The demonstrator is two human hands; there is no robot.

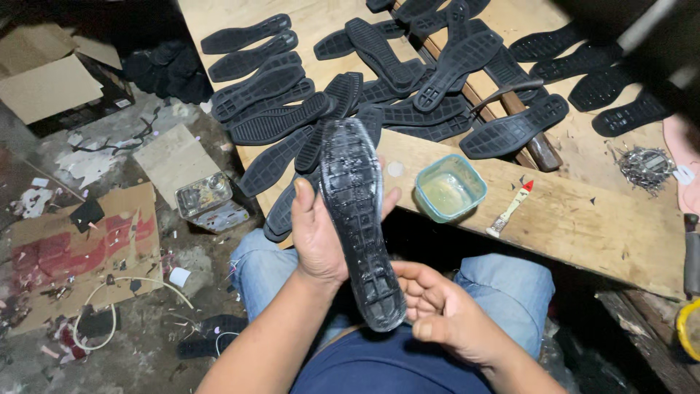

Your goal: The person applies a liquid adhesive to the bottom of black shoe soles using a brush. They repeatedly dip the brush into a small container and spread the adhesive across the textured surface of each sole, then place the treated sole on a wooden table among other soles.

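Note:
My left hand [315,232] grips a black rubber shoe sole [359,211] by its middle, tread side up and shiny with glue, toe end pointing away from me. My right hand [440,310] sits just under the heel end of that sole, fingers curled, touching or nearly touching it and holding nothing else that I can see. Both hands are over my lap in blue jeans, in front of a wooden workbench [583,226].
Several black soles [379,87] lie piled on the bench. A small tub of glue [450,187], a small brush [510,209], a hammer [526,124] and a heap of nails [645,166] lie there too. Cardboard [80,248] and a tin [205,194] litter the floor at left.

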